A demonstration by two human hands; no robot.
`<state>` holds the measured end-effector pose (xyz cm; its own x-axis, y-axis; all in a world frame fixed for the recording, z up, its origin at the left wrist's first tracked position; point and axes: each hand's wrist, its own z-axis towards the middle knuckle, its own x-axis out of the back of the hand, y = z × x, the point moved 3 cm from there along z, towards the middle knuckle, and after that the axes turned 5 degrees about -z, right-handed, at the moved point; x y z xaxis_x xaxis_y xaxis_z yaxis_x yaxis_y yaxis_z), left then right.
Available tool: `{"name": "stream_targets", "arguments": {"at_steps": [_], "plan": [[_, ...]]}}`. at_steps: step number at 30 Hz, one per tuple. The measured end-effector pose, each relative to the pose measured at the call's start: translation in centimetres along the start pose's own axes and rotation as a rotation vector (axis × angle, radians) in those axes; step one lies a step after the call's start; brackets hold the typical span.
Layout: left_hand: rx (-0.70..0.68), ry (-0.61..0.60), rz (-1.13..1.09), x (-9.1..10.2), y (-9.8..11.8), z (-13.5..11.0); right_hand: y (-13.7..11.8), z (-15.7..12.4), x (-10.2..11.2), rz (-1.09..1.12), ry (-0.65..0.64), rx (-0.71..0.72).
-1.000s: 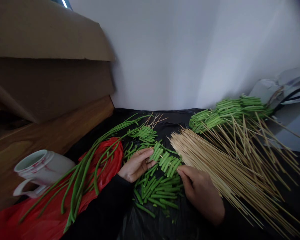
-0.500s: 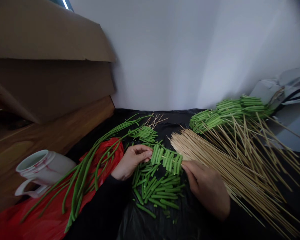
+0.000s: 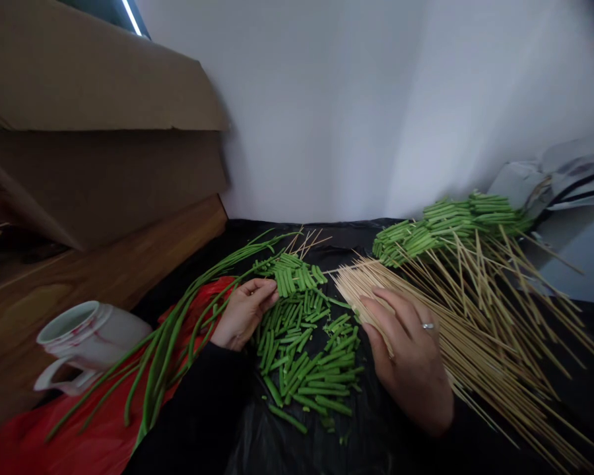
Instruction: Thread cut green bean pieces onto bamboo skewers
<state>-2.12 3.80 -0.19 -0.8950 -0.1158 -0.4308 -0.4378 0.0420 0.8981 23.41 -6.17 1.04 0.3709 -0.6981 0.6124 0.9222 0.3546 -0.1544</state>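
Pinching the left end of a loaded skewer (image 3: 299, 277), the left hand (image 3: 242, 311) curls at the far left edge of the heap of cut bean pieces (image 3: 304, 359), thumb and forefinger narrowed on it. The skewer's short, smooth green segments sit side by side, and its long axis runs left to right just beyond the heap. Right of the heap, the right hand (image 3: 410, 353) lies flat and spread, palm down, holding nothing. Its fingers rest on a bundle of thin, pale bamboo skewers (image 3: 480, 330) that fan away rightward. Slender whole long beans (image 3: 173, 336) drape over a red plastic bag (image 3: 218, 300) left of the heap. A crinkled black plastic sheet (image 3: 297, 448) covers the tabletop.
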Motion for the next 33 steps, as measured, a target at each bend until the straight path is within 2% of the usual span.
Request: {"name": "stream_targets", "arguments": {"at_steps": [6, 9, 14, 18, 22, 26, 27, 29, 33], "plan": [[-0.138, 0.158, -0.098, -0.4, 0.5, 1.8, -0.1, -0.3, -0.5, 0.081, -0.052, 0.022], [-0.263, 0.234, -0.016, -1.0, 0.4, 3.6, -0.2, -0.7, -1.0, 0.134, -0.093, 0.052], [-0.292, 0.292, 0.103, -1.2, -1.2, 6.6, -0.1, -1.0, -1.4, 0.186, -0.112, 0.070], [-0.320, 0.308, 0.270, -0.8, -1.9, 7.5, -0.3, -0.9, -1.2, 0.189, -0.113, 0.071], [-0.378, 0.319, 0.432, -0.4, -1.3, 6.9, -0.2, -0.7, -1.2, 0.177, -0.119, 0.082], [-0.443, 0.291, 0.535, -1.2, -0.8, 4.8, 1.7, 0.2, -0.9, 0.113, -0.114, 0.049], [-0.458, 0.257, 0.570, -1.6, -0.8, 4.1, 2.5, 0.4, -0.9, 0.079, -0.111, 0.030], [-0.538, 0.091, 0.742, -3.0, -1.3, 2.6, 4.3, 0.8, -0.8, 0.002, -0.125, -0.013], [-0.588, -0.056, 0.862, -4.5, -2.6, 0.4, 6.8, 1.1, -1.1, -0.091, -0.181, -0.101]]}}
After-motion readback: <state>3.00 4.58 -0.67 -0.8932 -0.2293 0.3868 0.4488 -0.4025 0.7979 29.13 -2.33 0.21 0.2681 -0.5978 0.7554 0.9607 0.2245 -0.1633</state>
